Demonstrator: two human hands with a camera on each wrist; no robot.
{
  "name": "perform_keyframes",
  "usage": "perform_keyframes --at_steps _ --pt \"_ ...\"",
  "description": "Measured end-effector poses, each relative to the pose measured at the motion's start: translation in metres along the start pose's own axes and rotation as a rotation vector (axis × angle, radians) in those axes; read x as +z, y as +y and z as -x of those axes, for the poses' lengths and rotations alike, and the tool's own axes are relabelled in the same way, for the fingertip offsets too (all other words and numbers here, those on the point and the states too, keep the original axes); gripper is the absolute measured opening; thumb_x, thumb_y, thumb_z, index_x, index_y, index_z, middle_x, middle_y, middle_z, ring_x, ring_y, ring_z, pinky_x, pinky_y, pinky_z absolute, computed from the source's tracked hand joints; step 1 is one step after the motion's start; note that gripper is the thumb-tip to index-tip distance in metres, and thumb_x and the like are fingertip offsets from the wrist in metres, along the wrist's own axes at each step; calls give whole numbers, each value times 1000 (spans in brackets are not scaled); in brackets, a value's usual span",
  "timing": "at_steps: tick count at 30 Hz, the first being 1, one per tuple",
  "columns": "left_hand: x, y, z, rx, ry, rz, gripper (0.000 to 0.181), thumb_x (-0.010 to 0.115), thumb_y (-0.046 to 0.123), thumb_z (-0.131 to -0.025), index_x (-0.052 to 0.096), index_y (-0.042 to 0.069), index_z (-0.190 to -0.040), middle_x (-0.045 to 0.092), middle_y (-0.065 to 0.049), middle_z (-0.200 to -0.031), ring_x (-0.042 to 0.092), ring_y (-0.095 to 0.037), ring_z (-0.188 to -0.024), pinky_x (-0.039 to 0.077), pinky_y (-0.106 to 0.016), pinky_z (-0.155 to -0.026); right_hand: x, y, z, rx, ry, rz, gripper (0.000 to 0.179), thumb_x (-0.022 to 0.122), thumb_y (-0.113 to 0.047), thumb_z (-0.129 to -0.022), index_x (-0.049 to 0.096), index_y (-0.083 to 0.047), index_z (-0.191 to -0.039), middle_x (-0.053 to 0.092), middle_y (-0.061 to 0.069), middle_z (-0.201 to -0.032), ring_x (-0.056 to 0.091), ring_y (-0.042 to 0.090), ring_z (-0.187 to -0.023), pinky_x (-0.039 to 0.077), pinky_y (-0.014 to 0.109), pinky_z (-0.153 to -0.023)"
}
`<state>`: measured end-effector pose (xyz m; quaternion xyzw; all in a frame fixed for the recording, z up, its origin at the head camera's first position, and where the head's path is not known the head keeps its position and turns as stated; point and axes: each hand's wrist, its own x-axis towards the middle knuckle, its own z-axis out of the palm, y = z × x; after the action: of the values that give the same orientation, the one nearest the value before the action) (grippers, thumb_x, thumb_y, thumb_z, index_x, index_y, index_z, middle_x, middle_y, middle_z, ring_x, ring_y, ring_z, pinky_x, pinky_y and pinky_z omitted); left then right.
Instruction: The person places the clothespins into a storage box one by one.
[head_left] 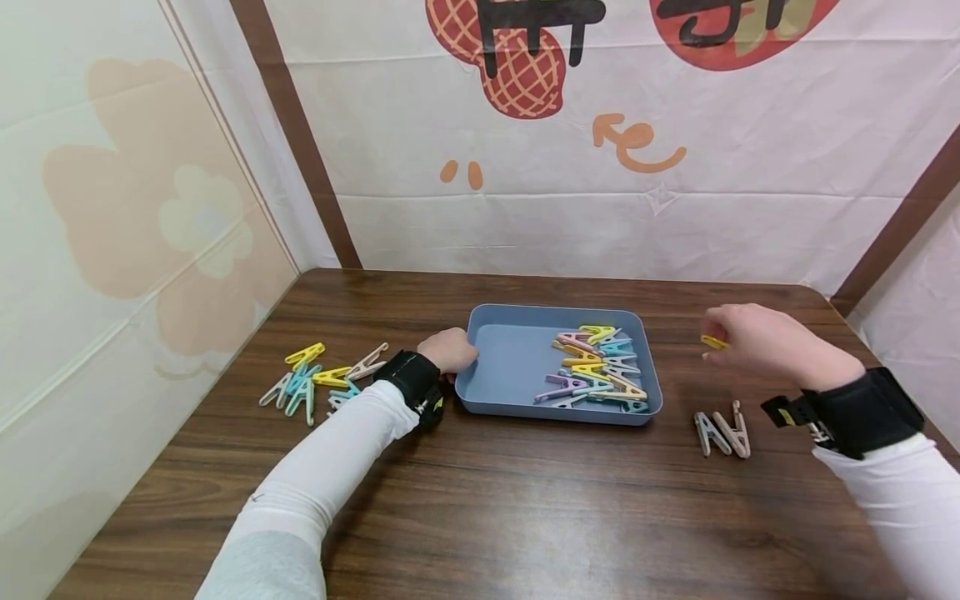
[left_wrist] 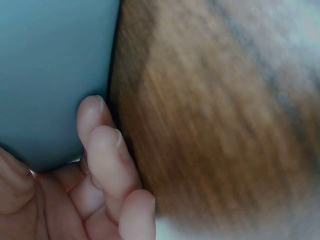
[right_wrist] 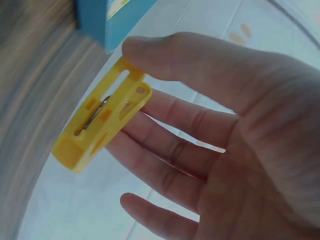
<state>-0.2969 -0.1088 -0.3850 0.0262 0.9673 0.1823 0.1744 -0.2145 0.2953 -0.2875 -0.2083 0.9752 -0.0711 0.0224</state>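
Note:
A blue-grey tray point(head_left: 517, 354) stands on the table, its right half filled with several clothespins point(head_left: 596, 371) in yellow, purple, teal and beige. At its left end my left hand point(head_left: 450, 350) grips the tray. In the left wrist view the fingers point(left_wrist: 112, 157) curl against the tray's side point(left_wrist: 50, 75). Right of the tray, my right hand point(head_left: 757, 340) is raised over the table and pinches a yellow clothespin point(right_wrist: 102, 117) between thumb and fingers. The little finger stays apart from it. Most of that clothespin is hidden behind the hand in the head view.
Several loose clothespins point(head_left: 303, 383) lie in a pile left of the tray, partly behind the left forearm. Two greyish clothespins point(head_left: 723, 432) lie right of the tray, near the right wrist. A printed cloth point(head_left: 390, 225) hangs behind the wooden table point(head_left: 525, 500).

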Motion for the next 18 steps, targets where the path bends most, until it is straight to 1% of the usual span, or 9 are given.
perform_keyframes --at_steps 4,8,13,18 --pt "0 0 1 -2 0 -1 26 45 20 -94 62 4 -83 64 -11 -67 60 -21 -52 46 -32 -46 -5 -20 -15 -29 7 3 22 78 -17 -80 63 -6 -92 57 -1 -77 50 16 -68 44 37 -61" --pt "-2 2 4 1 -2 -4 26 46 20 -94 63 4 -82 64 -10 -66 60 -21 -51 46 -32 -46 -7 -36 -28 -68 13 -2 22 78 -18 -81 63 -7 -94 56 0 -77 48 17 -68 40 35 -60" --pt "-2 2 4 9 -10 -17 29 45 21 -95 63 5 -79 64 -9 -62 59 -21 -49 46 -32 -46 -6 -54 -43 -129 21 30 23 78 -18 -80 64 -6 -94 57 2 -80 50 18 -70 43 36 -60" --pt "-2 1 2 14 -13 -22 31 45 23 -96 63 5 -79 64 -9 -61 60 -21 -49 46 -32 -46 0 -72 -57 -180 5 43 21 77 -17 -82 64 -7 -96 59 4 -85 51 18 -72 45 37 -62"
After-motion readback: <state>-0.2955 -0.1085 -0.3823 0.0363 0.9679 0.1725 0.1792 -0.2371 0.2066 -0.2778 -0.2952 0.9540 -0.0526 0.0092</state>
